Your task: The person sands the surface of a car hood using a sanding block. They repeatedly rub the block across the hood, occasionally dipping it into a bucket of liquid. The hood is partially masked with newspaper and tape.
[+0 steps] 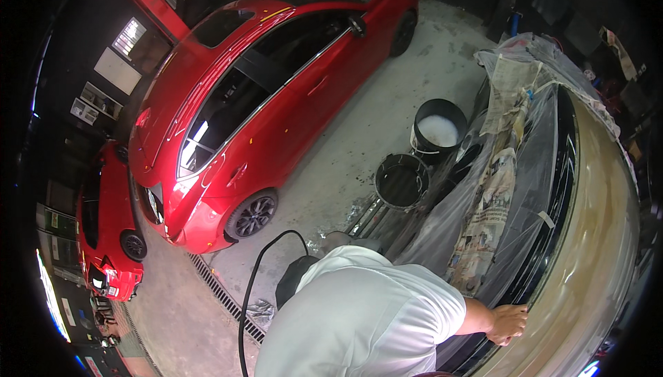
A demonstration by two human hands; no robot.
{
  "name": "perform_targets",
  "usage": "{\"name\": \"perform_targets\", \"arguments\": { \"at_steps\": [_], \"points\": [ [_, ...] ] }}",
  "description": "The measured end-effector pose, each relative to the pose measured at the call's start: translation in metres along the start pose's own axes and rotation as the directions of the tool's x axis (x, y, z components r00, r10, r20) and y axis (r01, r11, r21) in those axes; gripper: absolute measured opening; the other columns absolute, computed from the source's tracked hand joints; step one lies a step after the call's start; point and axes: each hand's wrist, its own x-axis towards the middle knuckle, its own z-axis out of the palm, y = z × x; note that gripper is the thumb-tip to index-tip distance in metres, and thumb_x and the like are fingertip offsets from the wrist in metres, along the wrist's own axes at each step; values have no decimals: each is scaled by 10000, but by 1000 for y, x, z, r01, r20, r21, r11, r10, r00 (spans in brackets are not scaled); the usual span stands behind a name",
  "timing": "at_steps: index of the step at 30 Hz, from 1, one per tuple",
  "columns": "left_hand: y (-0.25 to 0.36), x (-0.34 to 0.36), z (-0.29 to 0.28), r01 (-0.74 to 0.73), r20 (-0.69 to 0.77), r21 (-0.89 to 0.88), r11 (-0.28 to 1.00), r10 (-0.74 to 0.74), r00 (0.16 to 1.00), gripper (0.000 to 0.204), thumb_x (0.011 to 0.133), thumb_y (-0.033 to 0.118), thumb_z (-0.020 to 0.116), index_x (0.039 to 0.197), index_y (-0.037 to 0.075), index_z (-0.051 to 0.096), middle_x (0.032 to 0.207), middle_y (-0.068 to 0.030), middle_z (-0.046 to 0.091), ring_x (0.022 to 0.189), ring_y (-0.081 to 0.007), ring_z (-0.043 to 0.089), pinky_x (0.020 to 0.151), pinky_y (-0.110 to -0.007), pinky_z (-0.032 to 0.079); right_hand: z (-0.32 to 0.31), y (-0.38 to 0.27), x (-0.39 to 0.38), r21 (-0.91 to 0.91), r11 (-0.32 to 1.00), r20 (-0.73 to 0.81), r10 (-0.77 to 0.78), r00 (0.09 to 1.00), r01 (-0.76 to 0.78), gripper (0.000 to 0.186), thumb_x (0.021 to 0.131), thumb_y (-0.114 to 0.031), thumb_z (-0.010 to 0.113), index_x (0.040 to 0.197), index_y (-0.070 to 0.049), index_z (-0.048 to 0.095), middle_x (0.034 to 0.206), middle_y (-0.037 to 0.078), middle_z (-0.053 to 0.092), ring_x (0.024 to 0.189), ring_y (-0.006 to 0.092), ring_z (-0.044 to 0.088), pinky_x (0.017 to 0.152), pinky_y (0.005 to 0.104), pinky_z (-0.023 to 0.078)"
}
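Note:
From a white short sleeve, my left arm reaches right toward the masked car. My left hand (507,324) rests with curled fingers at the edge of a beige panel (587,232) with a wet-looking sheen. Whatever lies under those fingers, if anything, is hidden. Beside the hand runs glossy black trim (563,152). Clear plastic sheeting (528,170) and strips of newspaper (490,218) cover the car's side next to the panel. My right hand does not show.
A red car (304,108) stands across the aisle, with a smaller red vehicle (110,218) behind it. Two black buckets stand on the floor, one with foamy liquid (437,130), one with dark contents (402,182). A black hose (250,294) and floor drain (214,287) lie left.

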Motion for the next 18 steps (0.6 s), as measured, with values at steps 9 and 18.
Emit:
{"name": "perform_targets", "arguments": {
  "at_steps": [9, 18],
  "points": [
    [2, -3, 1, 3, 24, -9, 1000, -2, 1000, 198, 690, 320, 701, 769, 147, 756, 854, 2, 687, 967, -203, 587, 992, -423, 373, 9, -7, -3, 45, 999, -22, 21, 1000, -20, 277, 950, -229, 638, 1069, -18, 772, 989, 187, 766, 927, 332, 729, 865, 441, 557],
    [3, -2, -4, 10, 45, -11, 1000, -10, 999, 212, 691, 316, 704, 785, 132, 749, 870, -20, 671, 996, -218, 576, 1012, -433, 368, 11, -9, -6, 78, 996, -46, 34, 998, -31, 282, 963, -218, 629, 1099, -12, 765, 1009, 186, 768, 942, 322, 730, 879, 434, 557]
  ]
}}
